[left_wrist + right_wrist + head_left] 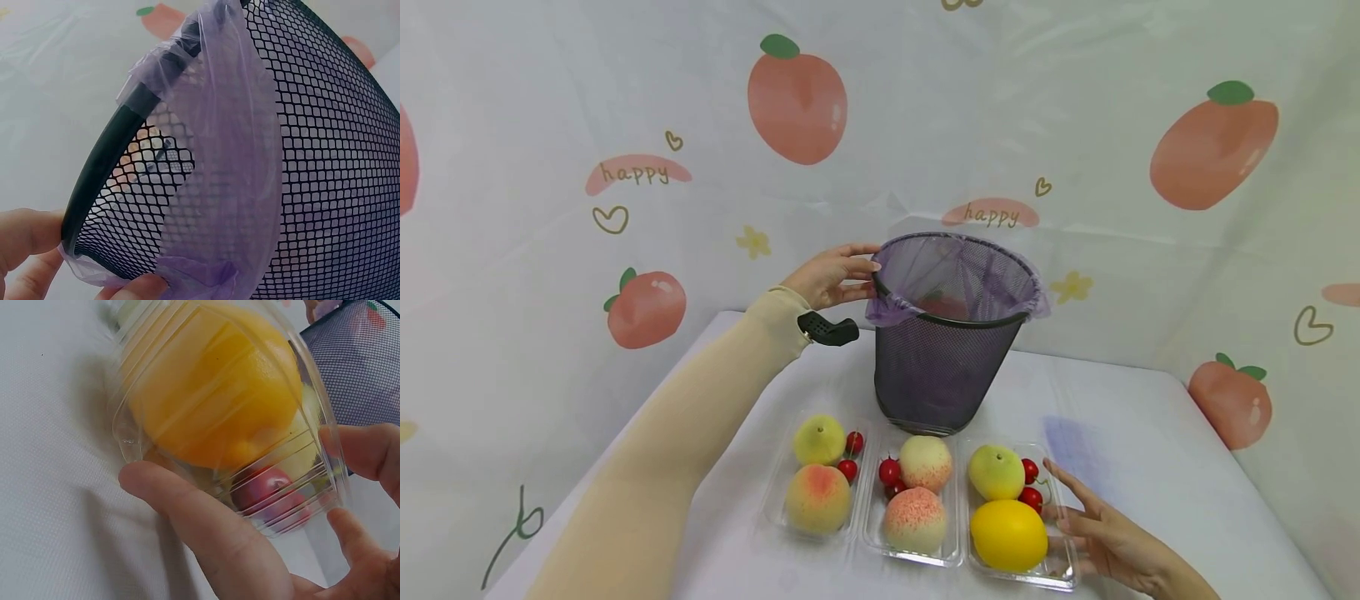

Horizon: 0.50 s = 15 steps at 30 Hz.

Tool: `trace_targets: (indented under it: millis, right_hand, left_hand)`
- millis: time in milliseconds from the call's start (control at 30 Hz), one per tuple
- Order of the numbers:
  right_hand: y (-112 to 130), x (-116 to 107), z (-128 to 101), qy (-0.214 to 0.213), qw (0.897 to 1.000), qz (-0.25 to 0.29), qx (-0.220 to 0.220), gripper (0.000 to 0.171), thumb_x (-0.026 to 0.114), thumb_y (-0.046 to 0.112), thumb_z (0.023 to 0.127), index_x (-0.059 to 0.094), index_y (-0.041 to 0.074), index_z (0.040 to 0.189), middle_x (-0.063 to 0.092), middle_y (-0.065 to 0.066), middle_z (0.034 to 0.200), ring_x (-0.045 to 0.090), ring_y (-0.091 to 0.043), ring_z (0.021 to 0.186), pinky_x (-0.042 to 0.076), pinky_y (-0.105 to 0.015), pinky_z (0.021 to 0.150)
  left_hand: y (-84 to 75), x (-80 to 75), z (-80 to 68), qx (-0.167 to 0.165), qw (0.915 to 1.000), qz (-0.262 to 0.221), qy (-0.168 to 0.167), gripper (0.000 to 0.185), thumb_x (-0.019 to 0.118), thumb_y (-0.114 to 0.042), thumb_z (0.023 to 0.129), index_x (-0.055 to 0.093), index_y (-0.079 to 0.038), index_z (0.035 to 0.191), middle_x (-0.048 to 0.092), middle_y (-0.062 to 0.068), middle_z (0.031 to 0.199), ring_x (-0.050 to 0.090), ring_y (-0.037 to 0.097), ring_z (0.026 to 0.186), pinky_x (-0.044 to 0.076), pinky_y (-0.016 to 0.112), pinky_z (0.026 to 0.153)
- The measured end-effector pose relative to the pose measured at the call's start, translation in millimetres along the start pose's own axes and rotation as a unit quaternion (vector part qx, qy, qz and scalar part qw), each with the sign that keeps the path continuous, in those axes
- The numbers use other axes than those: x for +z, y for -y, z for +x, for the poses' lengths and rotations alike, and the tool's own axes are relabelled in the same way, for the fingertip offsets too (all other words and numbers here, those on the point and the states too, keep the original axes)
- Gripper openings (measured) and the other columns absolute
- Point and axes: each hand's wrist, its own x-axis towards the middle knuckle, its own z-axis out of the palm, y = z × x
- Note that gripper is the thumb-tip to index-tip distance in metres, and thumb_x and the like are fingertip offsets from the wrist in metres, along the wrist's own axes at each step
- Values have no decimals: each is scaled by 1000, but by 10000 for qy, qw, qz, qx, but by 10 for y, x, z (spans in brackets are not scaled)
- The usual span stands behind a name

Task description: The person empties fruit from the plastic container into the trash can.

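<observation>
Left hand point(831, 275) pinching the rim of a black mesh wastebasket point(943, 367) lined with a purple plastic bag point(958, 271), standing mid white-clothed bench point(1150, 433), right hand point(1108, 542) spread, fingers against the rightmost clear plastic fruit tray point(1060, 567) holding a yellow lemon point(1007, 533)

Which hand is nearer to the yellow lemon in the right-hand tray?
Right. The right hand touches the clear tray holding the lemon; the left hand is far back, gripping the mesh bin's rim.
</observation>
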Motion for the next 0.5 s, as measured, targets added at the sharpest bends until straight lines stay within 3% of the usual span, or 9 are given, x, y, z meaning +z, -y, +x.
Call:
trace_targets:
  millis: [133, 333, 500]
  right_hand:
    - [-6, -9, -1, 116, 9999, 71, -49, 63, 33, 9, 105, 44, 68, 123, 41, -9, 129, 55, -34, 121, 53, -43, 94]
    - [-35, -47, -18, -176, 9998, -112, -1, 61, 35, 12, 105, 45, 70, 119, 33, -19, 140, 55, -35, 120, 48, -51, 98]
    - [-43, -72, -42, -170, 9998, -43, 1, 62, 34, 11, 104, 45, 70, 120, 34, -15, 140, 55, -35, 120, 49, -49, 98]
  left_hand:
    - [4, 7, 1, 5, 10000, 24, -10, 49, 60, -5, 94, 50, -18, 140, 52, 5, 108, 56, 18, 96, 49, 37, 103]
    - [4, 5, 2, 9, 10000, 16, -10, 49, 60, -5, 94, 50, -18, 140, 52, 5, 108, 55, 18, 95, 50, 36, 101]
    - [-3, -2, -5, -3, 10000, 4, -26, 49, 60, -5, 94, 50, -18, 140, 51, 6, 109, 55, 19, 97, 48, 37, 103]
